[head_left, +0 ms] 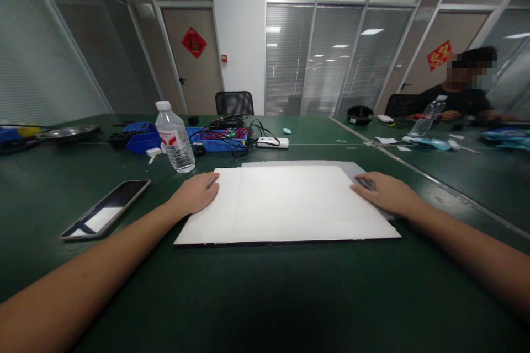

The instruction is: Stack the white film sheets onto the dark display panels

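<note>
White sheets point(298, 204) lie stacked flat on the green table in front of me, with a thin dark edge showing underneath along the front. A greyer sheet point(351, 166) sticks out behind and to the right of the top one. At the stack's left edge rests my left hand point(197, 192), its thumb and forefinger closed around a small greyish thing point(212, 181). On the right edge, my right hand point(385, 190) is closed in the same way on another small greyish thing point(366, 182). What these small things are is too unclear to tell. Both hands touch the sheets.
Left of the stack lie a phone point(110, 207) and an upright water bottle point(174, 140). Behind are blue trays point(226, 144) with tangled cables and a white device point(272, 143). At the far right, a person point(459, 99) sits near another bottle point(429, 117). A metal seam point(434, 187) crosses the table.
</note>
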`<state>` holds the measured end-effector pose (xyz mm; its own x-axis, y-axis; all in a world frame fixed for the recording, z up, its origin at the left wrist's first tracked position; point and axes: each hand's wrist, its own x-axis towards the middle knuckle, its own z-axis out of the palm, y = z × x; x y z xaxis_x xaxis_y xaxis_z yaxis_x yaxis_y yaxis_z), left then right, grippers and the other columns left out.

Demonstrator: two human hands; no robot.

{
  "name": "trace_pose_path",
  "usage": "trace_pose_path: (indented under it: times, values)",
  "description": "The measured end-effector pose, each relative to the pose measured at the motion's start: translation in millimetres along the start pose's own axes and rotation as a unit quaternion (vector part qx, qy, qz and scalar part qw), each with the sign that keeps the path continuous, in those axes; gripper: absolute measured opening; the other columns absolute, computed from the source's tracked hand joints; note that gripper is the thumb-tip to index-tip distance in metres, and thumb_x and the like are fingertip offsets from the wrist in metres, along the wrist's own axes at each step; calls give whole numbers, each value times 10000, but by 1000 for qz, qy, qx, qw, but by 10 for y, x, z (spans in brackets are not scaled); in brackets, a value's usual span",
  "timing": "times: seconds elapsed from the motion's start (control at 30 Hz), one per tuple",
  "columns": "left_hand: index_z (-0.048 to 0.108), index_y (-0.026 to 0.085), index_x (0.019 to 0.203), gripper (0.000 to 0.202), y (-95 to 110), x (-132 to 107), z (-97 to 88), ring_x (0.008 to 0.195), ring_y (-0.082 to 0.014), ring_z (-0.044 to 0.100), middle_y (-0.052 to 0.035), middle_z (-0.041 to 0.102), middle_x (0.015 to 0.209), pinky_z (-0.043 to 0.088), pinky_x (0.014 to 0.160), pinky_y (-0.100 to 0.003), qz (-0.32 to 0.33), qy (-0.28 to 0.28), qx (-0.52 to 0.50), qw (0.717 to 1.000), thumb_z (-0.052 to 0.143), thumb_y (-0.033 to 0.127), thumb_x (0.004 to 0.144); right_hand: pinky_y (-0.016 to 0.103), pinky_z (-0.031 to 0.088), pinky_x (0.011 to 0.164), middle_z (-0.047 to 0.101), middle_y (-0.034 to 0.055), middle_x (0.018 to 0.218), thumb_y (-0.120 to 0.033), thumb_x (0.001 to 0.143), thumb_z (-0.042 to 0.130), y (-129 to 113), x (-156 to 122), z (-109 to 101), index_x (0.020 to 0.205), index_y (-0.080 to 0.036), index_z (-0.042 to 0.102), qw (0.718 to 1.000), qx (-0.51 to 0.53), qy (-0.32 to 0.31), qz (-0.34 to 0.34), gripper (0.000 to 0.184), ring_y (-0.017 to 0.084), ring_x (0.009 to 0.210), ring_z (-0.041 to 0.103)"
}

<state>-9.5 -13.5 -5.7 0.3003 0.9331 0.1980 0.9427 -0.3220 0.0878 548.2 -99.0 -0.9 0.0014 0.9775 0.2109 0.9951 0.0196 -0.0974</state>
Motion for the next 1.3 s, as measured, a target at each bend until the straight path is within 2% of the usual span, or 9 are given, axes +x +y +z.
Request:
trace_pose_path:
  times: [0.13, 0.23, 0.4, 0.53, 0.67, 0.9, 1.13, 1.3]
  values:
    - [589, 88, 1489, 669, 16, -2, -14, 1414, -299, 574, -156, 595, 1542, 405, 1196, -383, 0, 2, -6, 1000, 337, 444, 982, 522, 544, 986, 698, 112, 1330, -761, 948, 418, -129, -55, -60, 1339, -207, 708, 1000, 10, 1, -16, 737, 345, 1151, 673]
    - [610, 104, 1472, 653, 31, -6, -31, 1401, -289, 589, -144, 612, 1527, 412, 1187, -358, -3, 6, -7, 1000, 365, 449, 976, 517, 533, 1019, 693, 91, 1348, -719, 978, 410, -206, -87, -82, 1355, -212, 694, 999, 24, 12, -44, 694, 328, 1173, 665]
    - [590, 118, 1491, 672, 29, -11, -39, 1412, -303, 576, -140, 600, 1541, 410, 1188, -379, -6, -3, -1, 1000, 356, 495, 986, 495, 517, 1068, 685, 66, 1372, -634, 1021, 411, -226, -108, -102, 1348, -234, 693, 993, 57, 23, -104, 589, 296, 1228, 650]
    - [554, 96, 1515, 713, 21, -12, -37, 1431, -328, 550, -158, 573, 1563, 395, 1199, -415, -2, -13, 1, 1000, 353, 526, 984, 511, 537, 1038, 699, 78, 1343, -593, 1022, 432, -229, -117, -118, 1323, -226, 710, 990, 65, 38, -122, 550, 301, 1196, 664]
    - [548, 97, 1520, 689, 14, -6, -34, 1441, -312, 541, -154, 557, 1578, 378, 1212, -402, -4, -18, -2, 1000, 351, 484, 985, 520, 549, 998, 707, 84, 1322, -615, 1011, 430, -234, -115, -127, 1329, -231, 710, 992, 54, 48, -99, 571, 314, 1141, 684]
    - [569, 143, 1509, 624, -17, 4, -12, 1429, -278, 560, -120, 577, 1567, 384, 1211, -374, -7, -7, -5, 1000, 370, 383, 968, 523, 531, 1032, 700, 77, 1341, -653, 1007, 411, -187, -81, -89, 1340, -225, 697, 995, 39, 45, -82, 613, 313, 1192, 661]
    - [568, 149, 1511, 637, -50, 7, 0, 1448, -254, 542, -100, 571, 1576, 372, 1219, -348, -4, -4, -15, 1000, 391, 289, 915, 502, 523, 1065, 704, 72, 1334, -620, 1012, 446, -188, -71, -69, 1298, -238, 717, 988, 63, 15, -138, 549, 299, 1228, 650]
    - [568, 173, 1515, 653, -62, 12, -9, 1456, -242, 535, -75, 572, 1577, 364, 1223, -338, -10, -12, -22, 1000, 390, 265, 893, 516, 523, 1082, 706, 70, 1332, -608, 1011, 470, -227, -92, -86, 1289, -235, 725, 985, 77, 16, -156, 531, 295, 1225, 652]
